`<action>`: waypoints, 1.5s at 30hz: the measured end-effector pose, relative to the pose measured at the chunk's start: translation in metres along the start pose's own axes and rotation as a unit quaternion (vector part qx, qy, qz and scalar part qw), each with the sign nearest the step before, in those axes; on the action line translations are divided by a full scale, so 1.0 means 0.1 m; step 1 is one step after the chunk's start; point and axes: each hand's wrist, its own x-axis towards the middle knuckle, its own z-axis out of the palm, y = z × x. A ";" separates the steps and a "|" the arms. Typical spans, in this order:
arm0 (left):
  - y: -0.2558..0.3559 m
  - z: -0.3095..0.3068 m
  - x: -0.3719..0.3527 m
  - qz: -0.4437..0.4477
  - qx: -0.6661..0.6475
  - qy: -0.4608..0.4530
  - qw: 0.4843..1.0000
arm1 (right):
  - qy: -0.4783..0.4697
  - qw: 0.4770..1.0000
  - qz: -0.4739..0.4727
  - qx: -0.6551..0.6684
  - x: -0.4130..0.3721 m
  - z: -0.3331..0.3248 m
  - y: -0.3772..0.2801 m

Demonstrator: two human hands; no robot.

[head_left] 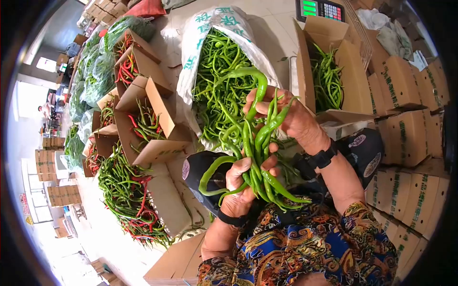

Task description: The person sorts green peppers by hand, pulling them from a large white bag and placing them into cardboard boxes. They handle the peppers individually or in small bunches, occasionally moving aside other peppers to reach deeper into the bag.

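Observation:
My left hand [238, 183] is closed round a bunch of long green chili peppers [257, 164], held above my lap. Thumb and fingers of my right hand [286, 112] grip one thick, curved green pepper [258, 88] at the upper part of the bunch. Several pepper tips fan out below my left hand. Just beyond both hands lies a white woven sack [191, 71] with green print, its mouth open on a heap of green peppers [222, 52]. Some of my right fingers are hidden behind the peppers.
An open carton [350, 71] holding green peppers stands at the right, below a digital scale [320, 9]. Cartons with red and green peppers [148, 121] stand at the left, near a mixed pepper pile [121, 186]. Stacked cartons [405, 138] line the right side.

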 end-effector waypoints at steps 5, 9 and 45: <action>0.03 -0.14 0.10 -0.013 0.058 -0.016 0.998 | 0.062 0.997 0.002 -0.039 -0.02 -0.07 -0.01; 0.00 -0.23 0.13 -0.027 0.072 -0.002 0.997 | 0.160 0.986 -0.036 0.040 0.09 -0.38 0.02; 0.07 -0.44 0.36 0.149 0.096 0.097 0.979 | 0.054 0.882 0.123 -0.452 -0.72 0.09 0.38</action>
